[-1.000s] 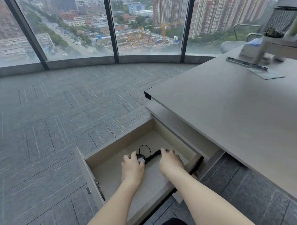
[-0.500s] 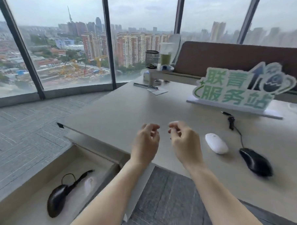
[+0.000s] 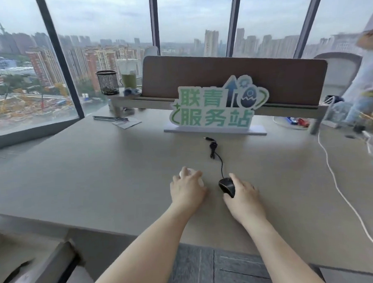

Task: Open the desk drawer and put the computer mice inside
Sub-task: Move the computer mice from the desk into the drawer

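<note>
At desk centre, the left hand cups the white mouse, fingers curled over it; the right hand lies on the black mouse, fingers wrapped round its side, neither lifted yet. Its cable trails toward 12 o'clock and could, I judge, drag or snag en route to the drawer, open at 8 o'clock. Beyond stands the sign; a white cord runs at 3 o'clock, clear of both.
</note>
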The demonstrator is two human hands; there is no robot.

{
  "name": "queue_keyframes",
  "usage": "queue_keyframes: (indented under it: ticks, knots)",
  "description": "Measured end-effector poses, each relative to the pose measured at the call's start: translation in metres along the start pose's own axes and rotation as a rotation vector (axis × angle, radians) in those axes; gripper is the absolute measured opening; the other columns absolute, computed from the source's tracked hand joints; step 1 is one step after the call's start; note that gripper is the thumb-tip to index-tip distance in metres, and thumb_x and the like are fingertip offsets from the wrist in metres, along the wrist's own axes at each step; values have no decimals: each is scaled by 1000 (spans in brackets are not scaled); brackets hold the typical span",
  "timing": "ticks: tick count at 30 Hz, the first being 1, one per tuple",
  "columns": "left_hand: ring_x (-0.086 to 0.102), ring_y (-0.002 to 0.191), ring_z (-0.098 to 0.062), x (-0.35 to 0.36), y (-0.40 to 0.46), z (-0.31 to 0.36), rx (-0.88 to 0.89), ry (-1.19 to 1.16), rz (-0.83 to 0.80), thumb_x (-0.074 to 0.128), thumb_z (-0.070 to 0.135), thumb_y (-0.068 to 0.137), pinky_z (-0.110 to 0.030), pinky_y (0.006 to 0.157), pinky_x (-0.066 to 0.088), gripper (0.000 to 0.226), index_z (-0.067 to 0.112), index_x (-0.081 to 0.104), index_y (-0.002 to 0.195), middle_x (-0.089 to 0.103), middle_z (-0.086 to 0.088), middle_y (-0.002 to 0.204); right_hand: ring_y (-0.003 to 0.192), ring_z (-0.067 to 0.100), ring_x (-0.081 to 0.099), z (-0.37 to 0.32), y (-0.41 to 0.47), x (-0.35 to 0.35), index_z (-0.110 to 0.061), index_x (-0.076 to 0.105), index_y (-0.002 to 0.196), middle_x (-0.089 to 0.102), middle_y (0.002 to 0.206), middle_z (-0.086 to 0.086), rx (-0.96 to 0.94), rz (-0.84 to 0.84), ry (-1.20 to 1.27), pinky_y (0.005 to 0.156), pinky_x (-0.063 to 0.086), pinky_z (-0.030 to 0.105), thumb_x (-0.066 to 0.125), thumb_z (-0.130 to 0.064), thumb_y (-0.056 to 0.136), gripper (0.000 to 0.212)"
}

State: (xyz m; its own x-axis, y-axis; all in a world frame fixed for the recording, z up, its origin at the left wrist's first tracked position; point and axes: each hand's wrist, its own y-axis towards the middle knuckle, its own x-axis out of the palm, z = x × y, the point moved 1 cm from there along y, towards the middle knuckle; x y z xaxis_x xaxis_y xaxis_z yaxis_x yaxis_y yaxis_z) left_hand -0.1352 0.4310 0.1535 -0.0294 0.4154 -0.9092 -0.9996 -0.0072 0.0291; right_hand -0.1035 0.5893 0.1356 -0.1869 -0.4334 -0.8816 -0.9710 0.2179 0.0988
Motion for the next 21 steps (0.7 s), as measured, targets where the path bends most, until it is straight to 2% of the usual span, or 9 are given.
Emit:
queue_keyframes:
  ticks: [2, 4, 7, 9, 12, 14, 17, 19, 21]
  knots:
    - [45, 112, -37, -1, 5, -3, -12, -10, 66, 49, 28, 84, -36, 86, 38, 37, 31, 56, 121, 43, -3, 137, 114, 38, 44, 1, 0, -2, -24, 36, 147, 57, 124, 20, -21, 21, 30, 97, 36, 40, 58, -28, 87, 64]
    - [46, 108, -37, -3, 3, -10, -24, -35, 107, 43, 19, 86, -35, 83, 38, 37, 28, 56, 119, 45, -3, 135, 112, 38, 46, -4, 0, -3, -23, 37, 146, 58, 119, 20, -61, 36, 85, 96, 36, 39, 59, -25, 86, 64]
    - [43, 112, -37, -14, -4, -22, -45, -152, 148, 41, 18, 88, -38, 88, 40, 37, 27, 54, 121, 46, -5, 135, 112, 38, 48, -23, -6, -13, -24, 40, 144, 58, 118, 17, -120, 101, 210, 95, 39, 39, 63, -23, 85, 64]
    - [42, 113, -36, -48, -33, -75, -128, -273, 301, 42, 17, 86, -38, 91, 39, 39, 25, 54, 122, 47, -5, 136, 113, 35, 51, -86, -35, -11, -26, 41, 144, 57, 120, 16, -275, 77, 314, 92, 41, 35, 64, -22, 86, 62]
    - [46, 114, -31, -69, -44, -88, -53, -386, 422, 45, 15, 83, -36, 94, 36, 41, 25, 53, 122, 49, -4, 135, 105, 25, 54, -117, -42, -29, -30, 41, 143, 55, 122, 9, -352, 150, 424, 81, 39, 28, 63, -23, 89, 59]
    - [46, 119, -29, -97, -64, -116, -66, -429, 506, 46, 17, 82, -36, 98, 35, 45, 28, 51, 125, 48, -3, 137, 98, 17, 50, -152, -55, -35, -32, 43, 141, 54, 120, 4, -442, 163, 489, 80, 36, 26, 63, -23, 89, 57]
    - [44, 121, -29, -147, -104, -189, -198, -374, 657, 48, 18, 84, -33, 98, 32, 49, 28, 50, 132, 47, -4, 139, 104, 14, 53, -223, -86, -31, -32, 45, 139, 55, 123, -2, -564, 84, 624, 84, 38, 23, 64, -23, 89, 55]
    - [43, 120, -28, -173, -138, -237, -294, -333, 719, 48, 19, 86, -36, 99, 35, 49, 27, 48, 135, 46, -4, 138, 106, 9, 53, -264, -108, -18, -35, 44, 139, 56, 130, -5, -635, 2, 713, 82, 38, 16, 64, -24, 89, 55]
    - [42, 120, -28, -188, -172, -285, -384, -284, 753, 46, 22, 88, -35, 97, 33, 48, 25, 47, 137, 46, -5, 138, 109, 11, 56, -300, -131, -1, -37, 44, 138, 57, 132, -5, -685, -82, 781, 87, 40, 19, 64, -24, 89, 55]
